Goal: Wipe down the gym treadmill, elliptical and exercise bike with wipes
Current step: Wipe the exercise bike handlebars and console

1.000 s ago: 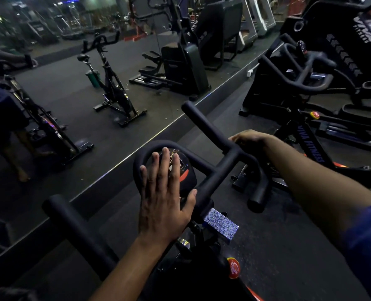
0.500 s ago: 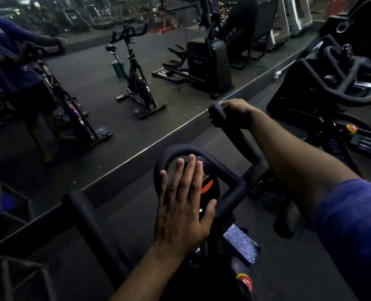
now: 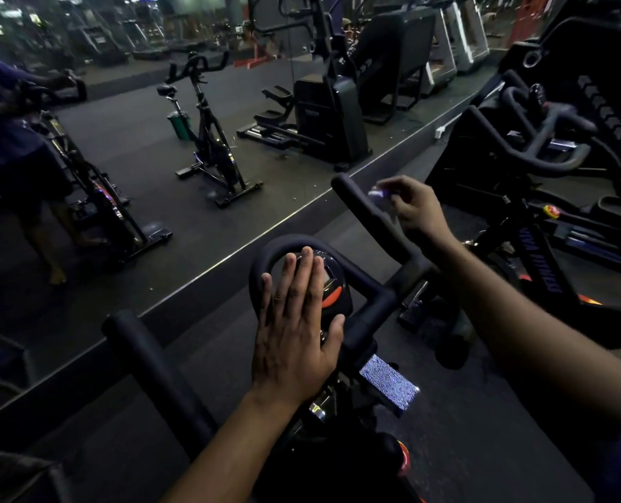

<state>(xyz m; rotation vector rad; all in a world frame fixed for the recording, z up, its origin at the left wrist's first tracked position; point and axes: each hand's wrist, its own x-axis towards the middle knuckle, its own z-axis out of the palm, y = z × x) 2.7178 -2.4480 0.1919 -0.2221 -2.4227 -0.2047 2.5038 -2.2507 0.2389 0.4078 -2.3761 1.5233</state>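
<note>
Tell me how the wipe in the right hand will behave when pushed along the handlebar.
The wipe looks small and crumpled in the right hand, so it is probably floppy and light. It will likely bunch up on the rounded handlebar unless pressed flat.

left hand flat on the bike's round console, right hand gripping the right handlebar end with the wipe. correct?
Not quite. The head view shows the right hand lifted clear of the black padded right handlebar, pinching a small pale wipe beside the bar's tip, not gripping it. The rest holds: the left hand lies flat on the round black console.
</note>
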